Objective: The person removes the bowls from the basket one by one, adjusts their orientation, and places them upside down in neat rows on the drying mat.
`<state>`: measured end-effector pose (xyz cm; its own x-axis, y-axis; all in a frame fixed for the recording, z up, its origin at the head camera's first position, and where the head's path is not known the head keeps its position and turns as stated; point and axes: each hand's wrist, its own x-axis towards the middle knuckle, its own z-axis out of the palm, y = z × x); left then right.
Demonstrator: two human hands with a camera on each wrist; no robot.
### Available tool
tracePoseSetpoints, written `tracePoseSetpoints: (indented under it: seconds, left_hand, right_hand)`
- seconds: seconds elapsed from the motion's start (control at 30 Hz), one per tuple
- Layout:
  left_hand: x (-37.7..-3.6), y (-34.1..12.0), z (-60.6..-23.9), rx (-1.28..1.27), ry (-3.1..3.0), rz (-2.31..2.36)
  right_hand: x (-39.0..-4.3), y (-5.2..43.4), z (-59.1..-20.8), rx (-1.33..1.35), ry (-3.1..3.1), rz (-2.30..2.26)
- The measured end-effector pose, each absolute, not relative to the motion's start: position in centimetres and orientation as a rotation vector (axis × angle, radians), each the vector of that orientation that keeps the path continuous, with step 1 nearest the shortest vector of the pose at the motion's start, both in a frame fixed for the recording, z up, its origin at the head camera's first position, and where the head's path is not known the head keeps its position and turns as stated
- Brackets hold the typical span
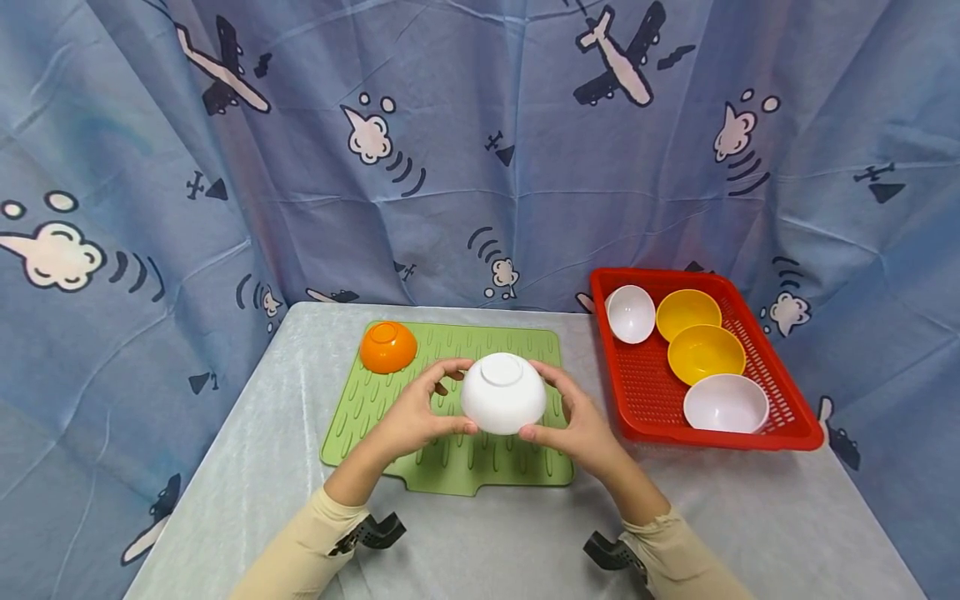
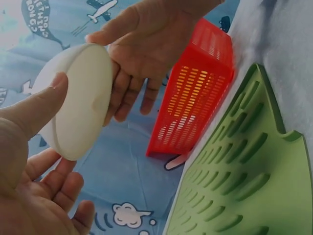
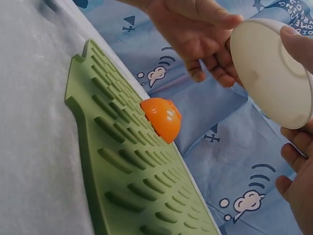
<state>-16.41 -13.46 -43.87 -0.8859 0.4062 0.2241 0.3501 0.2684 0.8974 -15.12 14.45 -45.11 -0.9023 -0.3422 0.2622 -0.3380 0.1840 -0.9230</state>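
Observation:
A white bowl (image 1: 503,404), its base turned up and away, is held between both hands above the green drying mat (image 1: 450,471). My left hand (image 1: 420,410) grips its left side, thumb on the near rim and fingers behind. On the opposite side my right hand (image 1: 581,425) holds it the same way. In the left wrist view the bowl (image 2: 83,103) hangs well clear of the mat, and its hollow inside shows. An orange bowl (image 1: 387,348) lies upside down on the mat's far left corner.
To the right stands a red basket (image 1: 630,383) holding two yellow bowls (image 1: 707,355), a white bowl (image 1: 631,315) at its far left and another white bowl (image 1: 726,404) at its near right. A blue patterned curtain (image 1: 465,167) hangs behind the grey-covered table (image 1: 247,467).

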Motion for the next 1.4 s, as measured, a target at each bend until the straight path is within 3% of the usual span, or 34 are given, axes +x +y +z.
tracePoseSetpoints:
  seconds: [0.77,1.4]
  left_hand:
    - [-17.8,-14.7,-44.5,0.788,2.581,1.548]
    - [-23.4,-17.0,-44.5,0.692,2.717,1.316]
  right_hand:
    - [-15.6,13.6,-45.8,-0.557,2.616,-1.684]
    - [-20.7,10.4,-46.8,-0.498,2.709,-1.579]
